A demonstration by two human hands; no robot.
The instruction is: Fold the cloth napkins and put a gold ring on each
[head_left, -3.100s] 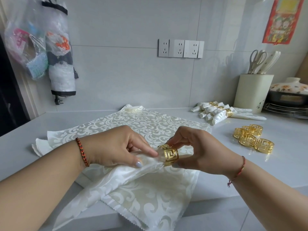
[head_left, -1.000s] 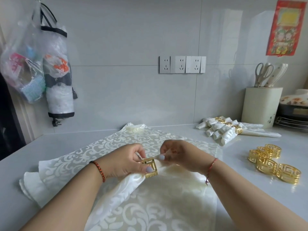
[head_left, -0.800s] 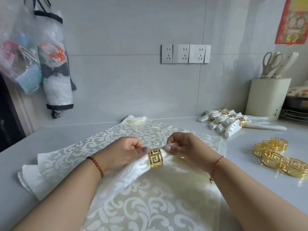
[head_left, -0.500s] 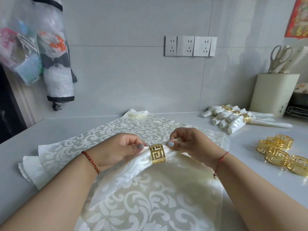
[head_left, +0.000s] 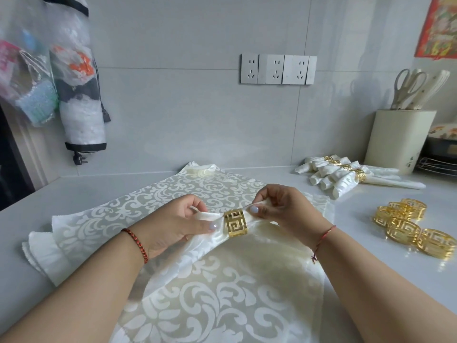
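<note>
Now my left hand (head_left: 173, 225) grips the rolled satin napkin (head_left: 197, 246) just left of the gold ring (head_left: 235, 222), thumb on the cloth. Right hand (head_left: 284, 210) pinches the napkin's tip where it pokes out the ring's right side. Ring: shiny band w/ cut-out key pattern, sitting around the roll. Underneath, flat damask napkins (head_left: 222, 293), scroll weave, stacked on smooth grey counter (head_left: 371, 256). Spare rings (head_left: 415, 231) clustered to the right; finished ringed rolls (head_left: 341, 173) beyond, near a cream utensil holder (head_left: 398, 139).
</note>
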